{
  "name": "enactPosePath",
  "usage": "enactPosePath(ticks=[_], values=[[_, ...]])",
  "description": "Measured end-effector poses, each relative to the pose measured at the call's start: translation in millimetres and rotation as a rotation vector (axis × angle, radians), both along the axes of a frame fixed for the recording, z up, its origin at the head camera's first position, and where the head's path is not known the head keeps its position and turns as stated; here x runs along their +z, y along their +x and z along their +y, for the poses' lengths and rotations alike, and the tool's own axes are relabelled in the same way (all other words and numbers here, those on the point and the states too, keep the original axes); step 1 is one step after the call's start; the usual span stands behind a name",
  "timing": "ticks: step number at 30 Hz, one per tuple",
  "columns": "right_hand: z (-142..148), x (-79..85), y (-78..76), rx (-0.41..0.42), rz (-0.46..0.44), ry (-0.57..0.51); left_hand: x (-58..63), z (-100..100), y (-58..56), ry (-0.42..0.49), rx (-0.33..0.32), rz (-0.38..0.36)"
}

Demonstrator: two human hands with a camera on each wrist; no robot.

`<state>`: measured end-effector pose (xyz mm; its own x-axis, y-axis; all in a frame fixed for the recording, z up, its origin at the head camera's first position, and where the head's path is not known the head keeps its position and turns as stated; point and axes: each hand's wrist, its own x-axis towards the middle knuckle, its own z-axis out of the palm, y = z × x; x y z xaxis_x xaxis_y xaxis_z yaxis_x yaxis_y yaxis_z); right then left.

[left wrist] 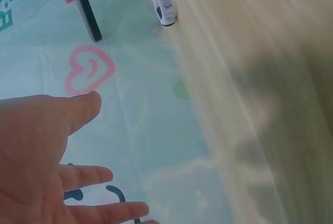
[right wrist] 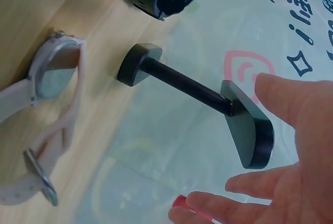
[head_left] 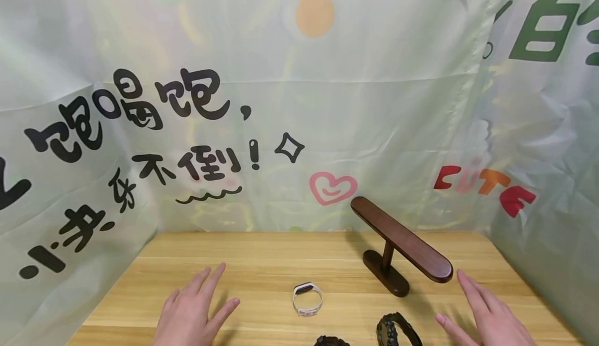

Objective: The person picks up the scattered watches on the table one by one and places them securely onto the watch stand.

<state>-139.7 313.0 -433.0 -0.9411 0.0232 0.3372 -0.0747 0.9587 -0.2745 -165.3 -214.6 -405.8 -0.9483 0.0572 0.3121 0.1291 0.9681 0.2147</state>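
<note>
A dark brown wooden T-shaped display stand (head_left: 402, 236) stands upright on the table, its long top bar slanting toward the near right. My right hand (head_left: 491, 315) is held by the near end of that bar, fingers extended and holding nothing. In the right wrist view, the bar (right wrist: 248, 130) shows between thumb and fingers. My left hand (head_left: 187, 309), spread and holding nothing, is over the table's left part. Between the hands lies a white fitness band (head_left: 307, 304) with a dark screen. Nearer me are a black watch (head_left: 388, 330) and another dark watch (head_left: 331, 341), cut off by the frame edge.
A watch with a pale strap (right wrist: 54, 75) lies on the table in the right wrist view. The wooden table (head_left: 252, 252) meets a printed pale green cloth (head_left: 262, 49) at the back, and cloth also hangs along both sides.
</note>
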Motion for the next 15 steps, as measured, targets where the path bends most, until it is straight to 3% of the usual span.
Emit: enactPosePath(ticks=[8,15], values=[[-4.2,15.5,1.1,0.014,0.031,-0.037,4.0,5.7,-10.3,0.018,-0.102,0.185],[-12.1,33.6,0.6,0.014,0.058,-0.047,14.1,18.9,-26.7,-0.016,-0.234,0.259]])
